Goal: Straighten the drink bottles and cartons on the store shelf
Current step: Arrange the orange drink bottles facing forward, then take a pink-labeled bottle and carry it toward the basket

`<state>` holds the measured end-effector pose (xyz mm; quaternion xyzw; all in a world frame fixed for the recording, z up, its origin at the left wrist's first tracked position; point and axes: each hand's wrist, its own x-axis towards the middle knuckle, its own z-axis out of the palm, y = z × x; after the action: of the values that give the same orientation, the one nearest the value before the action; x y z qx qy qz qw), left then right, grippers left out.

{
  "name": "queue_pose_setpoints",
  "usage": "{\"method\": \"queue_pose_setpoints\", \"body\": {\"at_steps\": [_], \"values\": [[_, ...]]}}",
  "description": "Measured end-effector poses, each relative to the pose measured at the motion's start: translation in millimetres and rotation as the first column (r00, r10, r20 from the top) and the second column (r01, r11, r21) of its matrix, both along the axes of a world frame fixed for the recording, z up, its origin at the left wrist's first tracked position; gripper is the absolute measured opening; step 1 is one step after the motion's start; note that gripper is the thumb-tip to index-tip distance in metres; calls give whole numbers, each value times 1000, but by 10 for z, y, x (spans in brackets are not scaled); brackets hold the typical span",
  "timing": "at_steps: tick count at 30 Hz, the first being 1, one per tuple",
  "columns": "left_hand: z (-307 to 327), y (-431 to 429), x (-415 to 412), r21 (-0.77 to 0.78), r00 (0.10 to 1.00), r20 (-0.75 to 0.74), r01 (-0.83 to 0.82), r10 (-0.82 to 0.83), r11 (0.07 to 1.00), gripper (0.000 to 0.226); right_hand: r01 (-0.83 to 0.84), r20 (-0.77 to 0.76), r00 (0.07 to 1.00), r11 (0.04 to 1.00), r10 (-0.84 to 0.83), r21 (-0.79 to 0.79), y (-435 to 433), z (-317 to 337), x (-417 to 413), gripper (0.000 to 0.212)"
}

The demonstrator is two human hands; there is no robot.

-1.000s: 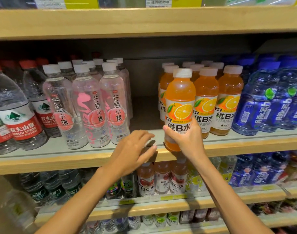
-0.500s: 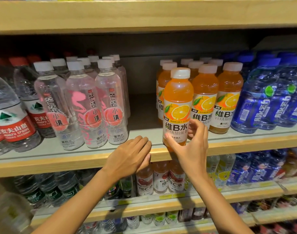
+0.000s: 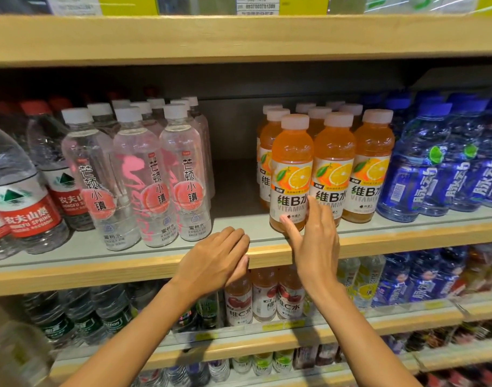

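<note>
The front-left orange vitamin bottle (image 3: 291,174) stands upright near the shelf (image 3: 406,241) edge, first of three across the front row, with more ranked behind. Our right hand (image 3: 314,238) lies straight-fingered against its label, thumb spread low, clasping nothing. Our left hand (image 3: 214,261) curls over the shelf lip. Three clear pink-labelled bottles (image 3: 155,185) front the left side.

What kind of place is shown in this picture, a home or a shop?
Most likely a shop's drinks aisle. Many identical orange bottles and blue bottles stand in rows on a wooden shelf, and printed price labels sit along the shelf above.
</note>
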<state>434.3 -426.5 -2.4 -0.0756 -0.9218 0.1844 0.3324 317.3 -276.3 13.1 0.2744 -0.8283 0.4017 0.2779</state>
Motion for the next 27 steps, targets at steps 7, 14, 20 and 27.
{"method": "queue_pose_setpoints", "body": {"at_steps": [7, 14, 20, 27], "values": [[77, 114, 111, 176, 1000, -5, -16, 17, 984, 29, -111, 21, 993, 986, 115, -126, 115, -30, 61, 35], [54, 232, 510, 228, 981, -136, -104, 137, 968, 29, -428, 60, 898, 898, 436, -105, -34, 68, 276, 19], [-10, -14, 878, 161, 949, -157, -248, 272, 955, 25, -549, 123, 809, 814, 574, -189, -349, 160, 441, 25], [-100, -495, 995, -50, 977, -8, -213, 213, 976, 32, -571, 324, 712, 782, 623, -248, -772, 160, 517, 65]]}}
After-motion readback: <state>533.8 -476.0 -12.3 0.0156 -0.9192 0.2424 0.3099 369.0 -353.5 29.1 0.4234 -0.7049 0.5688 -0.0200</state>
